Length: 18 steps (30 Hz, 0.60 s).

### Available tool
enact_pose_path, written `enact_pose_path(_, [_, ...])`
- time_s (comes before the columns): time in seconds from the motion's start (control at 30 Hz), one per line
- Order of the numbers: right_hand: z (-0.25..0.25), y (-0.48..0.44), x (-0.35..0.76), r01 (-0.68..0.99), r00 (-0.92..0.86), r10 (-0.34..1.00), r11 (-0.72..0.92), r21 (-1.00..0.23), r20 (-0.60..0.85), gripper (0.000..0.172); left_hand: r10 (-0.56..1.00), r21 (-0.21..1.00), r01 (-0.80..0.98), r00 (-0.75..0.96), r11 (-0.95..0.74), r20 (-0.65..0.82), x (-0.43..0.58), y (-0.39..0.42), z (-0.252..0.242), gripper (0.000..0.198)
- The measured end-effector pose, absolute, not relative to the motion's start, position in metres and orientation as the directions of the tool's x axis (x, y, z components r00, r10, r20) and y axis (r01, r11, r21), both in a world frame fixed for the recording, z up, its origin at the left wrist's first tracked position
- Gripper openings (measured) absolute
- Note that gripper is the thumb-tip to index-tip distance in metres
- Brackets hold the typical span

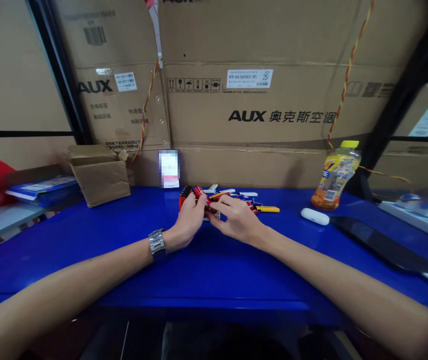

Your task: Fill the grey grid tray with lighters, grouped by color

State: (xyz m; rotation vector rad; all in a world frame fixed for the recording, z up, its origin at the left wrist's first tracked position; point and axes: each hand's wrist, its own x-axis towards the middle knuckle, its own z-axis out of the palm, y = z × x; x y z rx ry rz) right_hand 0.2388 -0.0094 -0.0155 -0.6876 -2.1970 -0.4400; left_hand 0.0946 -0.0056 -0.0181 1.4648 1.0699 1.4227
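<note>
Both hands meet over a cluster of small items at the middle of the blue table. My left hand, with a metal watch at its wrist, has its fingers closed around a small red cylindrical piece. My right hand pinches at the same red piece from the right; its fingertips partly hide it. Beside the left fingers stands a red block with black knobs. Behind and right of my right hand lie several thin pen-like items, among them a yellow one and a white one.
A phone with a lit screen leans at the back. An opened cardboard box stands at left. On the right are a drink bottle, a white earphone case and a dark flat device. Large cartons wall off the back.
</note>
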Motion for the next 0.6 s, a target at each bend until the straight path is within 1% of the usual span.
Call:
enact_pose_path(0.07, [-0.012, -0.007, 0.242, 0.582, -0.518, 0.345, 0.812, 0.027, 0.783, 0.024, 0.942, 0.943, -0.012, 0.027, -0.333, 0.333, 0.092, -0.005, -0.023, 0.011])
enact_pose_path(0.13, [-0.008, -0.003, 0.249, 0.625, -0.439, 0.393, 0.779, -0.040, 0.808, 0.024, 0.942, 0.945, -0.079, 0.084, -0.319, 0.325, 0.090, -0.007, -0.027, 0.010])
enact_pose_path(0.2, [-0.005, 0.004, 0.259, 0.693, -0.347, 0.458, 0.713, -0.105, 0.818, 0.027, 0.941, 0.949, -0.141, 0.154, -0.281, 0.301, 0.091, -0.012, -0.029, 0.011])
enact_pose_path(0.3, [-0.004, 0.017, 0.274, 0.777, -0.262, 0.586, 0.600, -0.193, 0.767, 0.031, 0.942, 0.953, -0.207, 0.207, -0.221, 0.264, 0.095, -0.017, -0.029, 0.008])
enact_pose_path(0.4, [-0.006, 0.024, 0.281, 0.817, -0.255, 0.700, 0.525, -0.239, 0.667, 0.029, 0.953, 0.950, -0.267, 0.207, -0.164, 0.222, 0.096, -0.021, -0.026, 0.003])
enact_pose_path(0.43, [-0.007, 0.025, 0.281, 0.824, -0.263, 0.729, 0.511, -0.245, 0.632, 0.029, 0.951, 0.949, -0.279, 0.224, -0.148, 0.214, 0.096, -0.021, -0.024, 0.006])
enact_pose_path(0.53, [-0.007, 0.023, 0.278, 0.834, -0.286, 0.782, 0.487, -0.258, 0.553, 0.031, 0.938, 0.958, -0.263, 0.289, -0.113, 0.190, 0.093, -0.024, -0.017, 0.035])
enact_pose_path(0.6, [-0.006, 0.021, 0.275, 0.830, -0.294, 0.794, 0.488, -0.270, 0.532, 0.032, 0.939, 0.968, -0.234, 0.300, -0.096, 0.166, 0.091, -0.026, -0.015, 0.047])
